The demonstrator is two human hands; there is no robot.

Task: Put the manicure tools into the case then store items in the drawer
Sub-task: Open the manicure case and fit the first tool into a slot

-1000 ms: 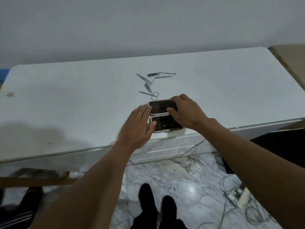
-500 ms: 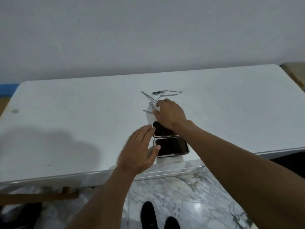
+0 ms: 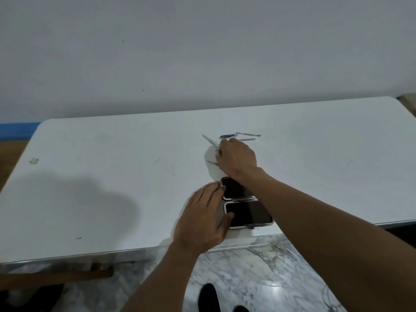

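An open manicure case (image 3: 249, 214) lies near the front edge of the white table (image 3: 112, 176), showing two dark halves with silver rims. My left hand (image 3: 202, 221) rests flat against its left side, thumb on the near half. Beyond the case, my right hand (image 3: 236, 158) is curled over the loose metal tools, its fingertips pinching a small shiny tool (image 3: 217, 151). The scissors' tip (image 3: 212, 163) pokes out left of that hand. A thin pointed tool (image 3: 209, 140) and two or three other tools (image 3: 239, 136) lie just past the fingers.
A plain wall stands behind the table. The table's front edge runs just below the case, with marble floor (image 3: 258, 278) and my dark shoes (image 3: 208, 298) beneath. A wooden bar (image 3: 56, 275) shows under the table at left.
My right hand left the case and reached forward onto the loose tools, closing on one. My left hand stayed at the case's left side. The view tilted upward.
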